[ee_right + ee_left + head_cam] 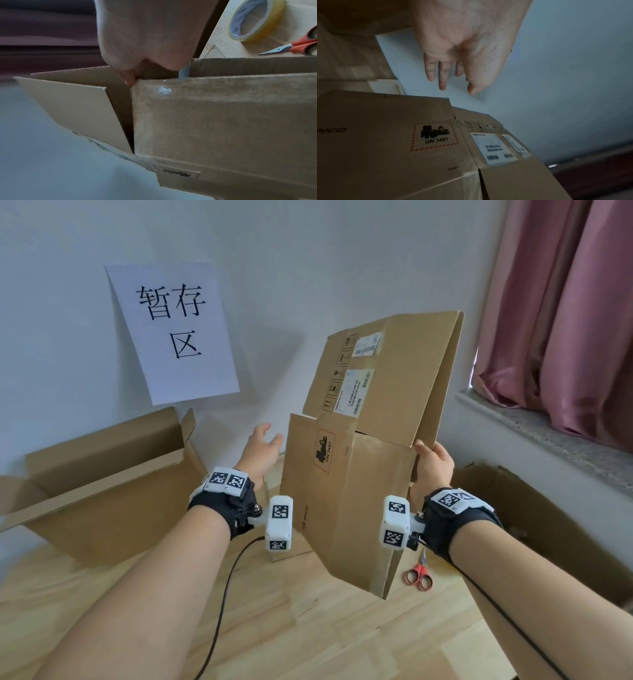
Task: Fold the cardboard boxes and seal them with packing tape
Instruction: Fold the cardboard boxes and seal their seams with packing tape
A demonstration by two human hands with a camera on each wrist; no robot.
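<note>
Cardboard box point(356, 474) hangs from the right hand point(433, 465) pinching one edge; left hand point(262, 450) open, empty: it may swing and slip.

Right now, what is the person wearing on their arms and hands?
Both arms are bare, with no sleeves or gloves. Each wrist has a black strap: the left wrist strap and the right wrist strap. On top of each sits a white block with black-and-white square patterns. A white camera box with the same patterns sticks out from each strap. A thin dark cable trails from each wrist.
</note>
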